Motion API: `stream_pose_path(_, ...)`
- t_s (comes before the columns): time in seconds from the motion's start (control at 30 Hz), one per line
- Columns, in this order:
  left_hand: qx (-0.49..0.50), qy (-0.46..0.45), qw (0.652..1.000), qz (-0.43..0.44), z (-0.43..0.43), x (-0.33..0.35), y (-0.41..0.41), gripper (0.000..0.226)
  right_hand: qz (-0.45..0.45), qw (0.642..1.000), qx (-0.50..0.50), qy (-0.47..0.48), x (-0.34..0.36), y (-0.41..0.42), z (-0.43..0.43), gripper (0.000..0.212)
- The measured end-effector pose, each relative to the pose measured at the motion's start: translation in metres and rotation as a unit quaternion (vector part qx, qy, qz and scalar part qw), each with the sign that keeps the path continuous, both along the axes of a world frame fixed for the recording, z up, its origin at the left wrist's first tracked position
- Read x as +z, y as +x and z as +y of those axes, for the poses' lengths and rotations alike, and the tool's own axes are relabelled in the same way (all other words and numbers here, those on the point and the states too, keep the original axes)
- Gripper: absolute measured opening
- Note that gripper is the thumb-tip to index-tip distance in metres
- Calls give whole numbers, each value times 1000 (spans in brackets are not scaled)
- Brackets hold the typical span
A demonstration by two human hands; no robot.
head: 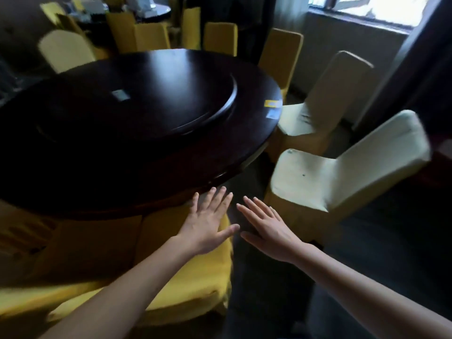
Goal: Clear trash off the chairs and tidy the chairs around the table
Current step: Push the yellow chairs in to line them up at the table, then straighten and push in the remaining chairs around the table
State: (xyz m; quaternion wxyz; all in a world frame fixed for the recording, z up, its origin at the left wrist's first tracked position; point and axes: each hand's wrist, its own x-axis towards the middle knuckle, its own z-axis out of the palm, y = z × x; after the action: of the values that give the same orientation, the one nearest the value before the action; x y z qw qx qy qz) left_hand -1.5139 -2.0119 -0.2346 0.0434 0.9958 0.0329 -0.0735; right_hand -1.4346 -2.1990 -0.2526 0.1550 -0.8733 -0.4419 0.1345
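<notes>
A dark round table (73, 148) with a raised turntable (171, 89) fills the middle. My left hand (208, 221) and my right hand (266, 226) are stretched out flat, fingers apart and empty, just off the table's near edge. Below my left hand stands a yellow-covered chair (195, 272), tucked against the table. Right of my right hand is a cream-covered chair (318, 182), angled away from the table, with a small dark speck on its seat. Behind it stands a second cream chair (315, 118). Small papers lie on the table's right rim (272, 104).
More yellow and cream chairs (220, 37) ring the table's far side. A second table (146, 11) with white items stands at the back. A window (381, 8) is at the upper right. Dark floor (269, 302) lies between the yellow and cream chairs.
</notes>
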Motion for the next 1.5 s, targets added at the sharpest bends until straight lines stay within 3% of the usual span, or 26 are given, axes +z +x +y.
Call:
stream_pose_path(0.27,-118,-21,992,-38,-174,12,165,86,-28,990,-138,-2,17,119,-175,69)
stream_pose_path(0.47,-166,-53,982,-68,-299,13,267,75,-49,974,-219,27,23,196,-288,102)
stream_pose_path(0.63,-164,-54,983,-55,-362,11,326,72,-33,966,-254,42,26,246,-338,84)
stream_pose_path(0.8,-167,-57,983,-57,-399,12,390,73,-21,956,-290,37,18,303,-379,66)
stream_pose_path(1.0,-169,-39,983,-61,-420,-9,487,101,-19,955,-297,9,5,396,-425,69)
stream_pose_path(1.27,-151,-42,987,-34,-464,-19,630,97,-18,960,-279,-37,11,553,-476,71)
stream_pose_path(1.37,-136,-34,990,-25,-471,-15,664,80,-29,963,-266,-33,11,599,-477,73)
stream_pose_path(1.5,-97,-27,995,-21,-473,-14,697,90,-31,977,-201,-57,1,652,-470,79)
